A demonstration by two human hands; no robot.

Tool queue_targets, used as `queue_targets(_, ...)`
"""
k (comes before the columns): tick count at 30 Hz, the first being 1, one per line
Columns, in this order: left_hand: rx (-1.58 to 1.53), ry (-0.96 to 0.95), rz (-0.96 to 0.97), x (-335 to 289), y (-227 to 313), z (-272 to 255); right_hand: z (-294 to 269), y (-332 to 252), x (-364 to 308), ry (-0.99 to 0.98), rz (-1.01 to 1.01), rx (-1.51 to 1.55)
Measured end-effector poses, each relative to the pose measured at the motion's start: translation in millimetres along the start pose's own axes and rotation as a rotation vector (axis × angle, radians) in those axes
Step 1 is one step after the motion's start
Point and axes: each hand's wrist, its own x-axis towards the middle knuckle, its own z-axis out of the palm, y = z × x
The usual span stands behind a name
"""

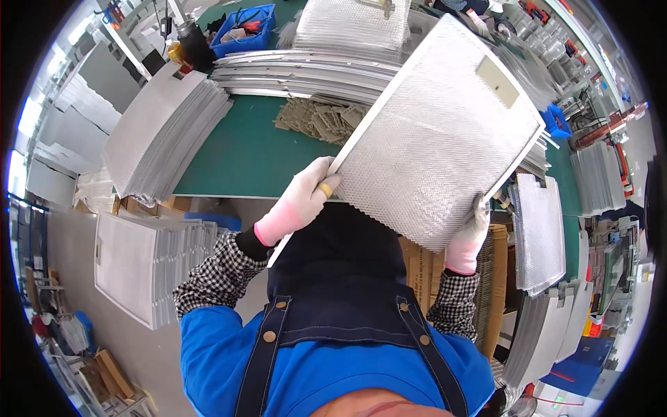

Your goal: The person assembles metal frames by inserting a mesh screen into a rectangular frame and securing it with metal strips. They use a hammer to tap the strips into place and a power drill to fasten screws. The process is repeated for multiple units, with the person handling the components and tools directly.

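Note:
A silvery mesh filter panel (424, 132) is held up tilted over the near edge of the green table. White frame strips run along its sides, and its lower mesh edge looks bare. A tan rectangular piece (497, 82) sits near its upper right corner. My left hand (302, 198), in a white and pink glove, is closed round the white strip (281, 250) at the panel's left edge; this strip sticks out below the hand. On the lower right edge, my gloved right hand (470, 240) grips the panel, its fingers partly hidden behind it.
Beyond the panel, a heap of tan pieces (323, 119) lies on the green table (240, 149), before stacked white strips (306, 69). Panel stacks (163, 128) stand left, with more (538, 233) at right. A blue bin (243, 31) is at the back. Cardboard (417, 267) stands below.

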Motion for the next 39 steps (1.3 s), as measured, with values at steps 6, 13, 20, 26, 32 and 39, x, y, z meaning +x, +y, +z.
queue_targets(6, 0.351, 0.418, 0.442, 5.6, 12.5, 5.6, 20.5, -17.2, -1.0, -0.036, -0.194, -0.101)
queue_targets(13, -0.293, 0.322, 0.492, 10.8, 24.1, 30.6, 39.8, -84.9, 16.9, 0.032, -0.762, -0.591)
queue_targets(20, -0.199, -0.65, 0.087, -65.0, -35.4, 63.8, 62.3, -122.5, 71.3, -0.911, -0.283, -0.784)
queue_targets(26, 0.582, -0.623, 0.021, -59.4, 33.1, -44.9, 119.7, -30.4, 47.4, -1.342, -0.094, -0.979)
queue_targets(32, 0.916, -0.117, 0.4, -3.4, 39.5, -75.4, 196.2, -47.6, 23.5, -1.673, -0.118, -1.119)
queue_targets(39, 0.697, -0.158, 0.249, -21.9, 32.7, -95.3, 170.7, -61.4, 46.8, -1.633, 0.032, -1.182)
